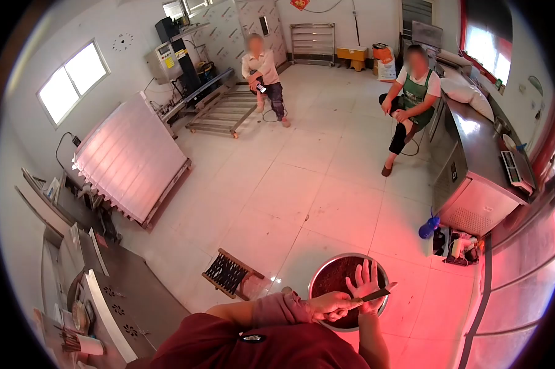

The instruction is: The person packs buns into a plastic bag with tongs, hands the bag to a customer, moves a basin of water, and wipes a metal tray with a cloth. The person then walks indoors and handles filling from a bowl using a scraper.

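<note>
My left hand (335,305) is closed around the handle of a knife (379,293), whose blade points to the right. The blade passes across the palm side of my right hand (365,284), near its heel; whether it touches the skin I cannot tell. That hand is open, its fingers spread and the palm turned up. Both hands are above a large round metal bowl (312,278) on the floor. Inside the bowl lies a dark red, crumbly-looking mass (336,277), partly hidden by my hands.
A small folding stool (225,273) stands left of the bowl. Right of it are a blue bottle (429,227) and a box of items (459,247) beside a metal counter (480,200). Two people (263,67) (415,92) sit farther back. A covered stack (127,160) stands left.
</note>
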Motion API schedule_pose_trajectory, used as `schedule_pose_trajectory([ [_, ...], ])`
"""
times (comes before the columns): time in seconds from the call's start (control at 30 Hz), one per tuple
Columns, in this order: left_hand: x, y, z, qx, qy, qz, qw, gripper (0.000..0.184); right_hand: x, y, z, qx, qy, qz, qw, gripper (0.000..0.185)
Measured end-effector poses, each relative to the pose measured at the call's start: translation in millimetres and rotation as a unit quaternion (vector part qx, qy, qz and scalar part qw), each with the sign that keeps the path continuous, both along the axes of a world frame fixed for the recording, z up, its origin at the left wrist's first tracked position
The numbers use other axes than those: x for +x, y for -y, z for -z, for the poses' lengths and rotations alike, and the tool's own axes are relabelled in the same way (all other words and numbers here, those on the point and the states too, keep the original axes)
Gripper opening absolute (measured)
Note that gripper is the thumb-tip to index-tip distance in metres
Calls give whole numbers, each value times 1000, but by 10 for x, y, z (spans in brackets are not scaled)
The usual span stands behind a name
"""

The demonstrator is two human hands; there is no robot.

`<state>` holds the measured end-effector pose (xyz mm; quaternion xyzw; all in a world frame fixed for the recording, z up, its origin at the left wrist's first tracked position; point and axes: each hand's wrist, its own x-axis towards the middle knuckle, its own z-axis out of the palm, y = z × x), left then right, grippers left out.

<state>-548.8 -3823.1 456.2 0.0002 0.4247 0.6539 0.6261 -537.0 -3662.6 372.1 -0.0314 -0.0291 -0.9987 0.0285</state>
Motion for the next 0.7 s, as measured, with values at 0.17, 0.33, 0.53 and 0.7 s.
schedule_pose_trajectory([
  [0.17, -23, 4, 161, 37, -23, -15, 999, 30, 17, 86, -52, 46, -42, 1, 998, 92],
  [0.33, -55, 5, 115, 15, -23, -13, 1000, 29, 48, 106, 70, 69, -35, -11, 997, 95],
  [0.53, -78, 10, 122, 39, -33, -25, 998, 28, 146, 115, 214, 162, -10, -58, 985, 87],
  [0.7, -20, 42, 202, 13, -32, 10, 999, 27, -7, -182, -13, 90, 20, 40, 995, 86],
])
